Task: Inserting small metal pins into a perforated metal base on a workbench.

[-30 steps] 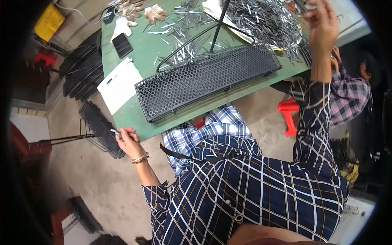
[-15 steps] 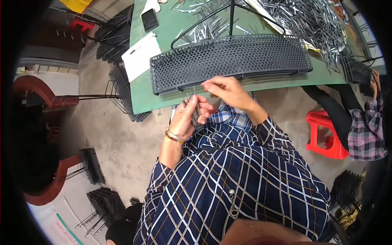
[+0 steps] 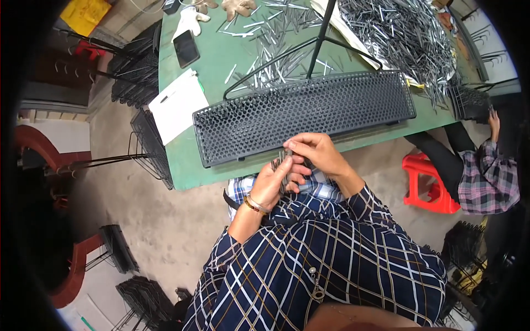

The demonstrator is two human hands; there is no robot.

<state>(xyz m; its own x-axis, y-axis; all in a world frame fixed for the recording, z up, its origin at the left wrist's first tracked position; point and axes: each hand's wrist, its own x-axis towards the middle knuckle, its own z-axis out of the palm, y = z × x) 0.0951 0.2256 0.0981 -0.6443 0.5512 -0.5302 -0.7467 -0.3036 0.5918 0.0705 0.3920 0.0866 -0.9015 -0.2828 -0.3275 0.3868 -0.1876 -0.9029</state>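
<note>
My left hand (image 3: 268, 186) is closed round a small bundle of thin metal strips (image 3: 285, 165) standing up between thumb and fingers. Thumb and forefinger of my right hand (image 3: 323, 159) pinch the upper end of a strip at the top of that bundle. Just beyond both hands, a long black perforated metal rack (image 3: 303, 113) lies along the near edge of the green table (image 3: 182, 172). Its wire frame rises at the back. The lower parts of the strips are partly hidden by my fingers.
A large heap of metal strips (image 3: 397, 41) covers the back right, with more scattered behind the rack. Paper with a pen (image 3: 174, 110), a phone (image 3: 186, 48) and gloves (image 3: 193, 21) lie left. A co-worker (image 3: 488, 176) and red stool (image 3: 428, 185) are at right.
The view has shifted, so the table and rack sit lower and more of the table's back shows. My right hand has come closer to my left, its fingertips now at the bundle.
</note>
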